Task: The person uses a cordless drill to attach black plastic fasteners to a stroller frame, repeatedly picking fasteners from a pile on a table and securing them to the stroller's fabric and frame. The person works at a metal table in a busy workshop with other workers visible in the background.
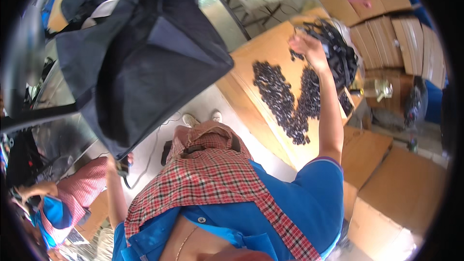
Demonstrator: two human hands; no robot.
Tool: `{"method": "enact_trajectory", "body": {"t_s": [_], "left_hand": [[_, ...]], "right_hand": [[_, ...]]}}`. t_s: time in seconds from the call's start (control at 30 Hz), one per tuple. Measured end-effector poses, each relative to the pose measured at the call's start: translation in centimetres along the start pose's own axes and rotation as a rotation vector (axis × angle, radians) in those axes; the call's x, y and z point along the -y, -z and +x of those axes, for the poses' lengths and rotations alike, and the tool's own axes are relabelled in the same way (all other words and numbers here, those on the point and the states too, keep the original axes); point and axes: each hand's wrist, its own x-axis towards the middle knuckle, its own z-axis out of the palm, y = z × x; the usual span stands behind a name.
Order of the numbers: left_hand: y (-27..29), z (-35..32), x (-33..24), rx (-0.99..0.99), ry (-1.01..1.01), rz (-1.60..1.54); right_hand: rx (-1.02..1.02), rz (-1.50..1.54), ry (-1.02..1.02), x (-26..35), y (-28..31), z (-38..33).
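Black parts [275, 87] are lying in loose piles on the wooden worktop [270, 46], to the person's right. The right hand [307, 47] is hovering blurred above the piles' far end, just beside a bundle of black straps [338, 50]; whether it is grasping anything, one cannot tell. The left hand [119, 162] is curling around a dark object [124, 168], partly hidden, below the lower corner of dark fabric [159, 72].
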Motion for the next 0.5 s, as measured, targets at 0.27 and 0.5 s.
{"method": "enact_trajectory", "body": {"t_s": [0.27, 0.5], "left_hand": [[-20.6, 8.7, 6.8, 0.139, 0.059, 0.805], [-33.7, 6.4, 7.4, 0.359, 0.060, 1.024]], "right_hand": [[-0.311, -0.936, 0.044, -14.3, 1.7, -12.0], [-0.310, -1.170, 0.131, -18.5, 1.6, -10.6]]}}
